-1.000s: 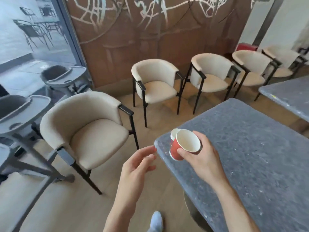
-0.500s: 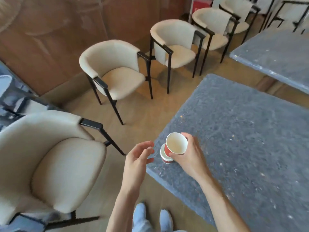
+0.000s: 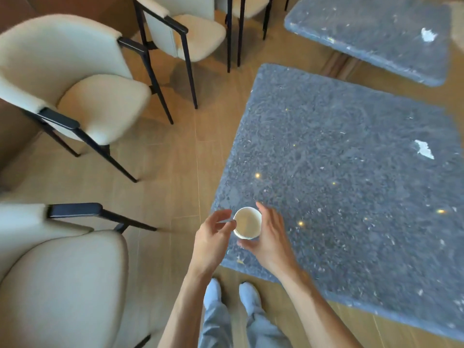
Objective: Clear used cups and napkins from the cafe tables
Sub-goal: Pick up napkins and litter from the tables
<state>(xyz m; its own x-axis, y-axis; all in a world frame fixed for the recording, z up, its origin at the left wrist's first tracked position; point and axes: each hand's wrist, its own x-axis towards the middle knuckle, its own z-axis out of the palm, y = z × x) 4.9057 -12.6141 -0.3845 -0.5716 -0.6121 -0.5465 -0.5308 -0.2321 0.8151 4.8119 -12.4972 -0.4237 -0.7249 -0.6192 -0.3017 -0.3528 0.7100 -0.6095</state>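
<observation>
Pale grey trouser legs [image 3: 226, 320] and two light shoes [image 3: 247, 296] stand on the wooden floor [image 3: 175, 159] directly below the hands. Just above them, the right hand [image 3: 270, 237] curls its thumb and fingers round the paper cup [image 3: 247, 223], which is seen from above with its white, empty inside showing; whether a second cup sits under it cannot be told. That grip keeps the cup over the near corner of the grey speckled table [image 3: 339, 172]. The left hand [image 3: 212, 237] is just to the left of the cup, its fingers loosely bent and its fingertips at the cup's rim; whether it pinches the rim cannot be told through the blur. Left of the left grip, a cream upholstered chair [image 3: 62, 285] with black arms fills the lower corner. Beyond the right grip and to its right, a crumpled white napkin [image 3: 424, 149] lies near the table's far right edge. Further on, more cream chairs [image 3: 82, 91] stand along the brown wall, and a second grey table [image 3: 364, 36] carries another white napkin scrap [image 3: 428, 35], well apart from both hands
</observation>
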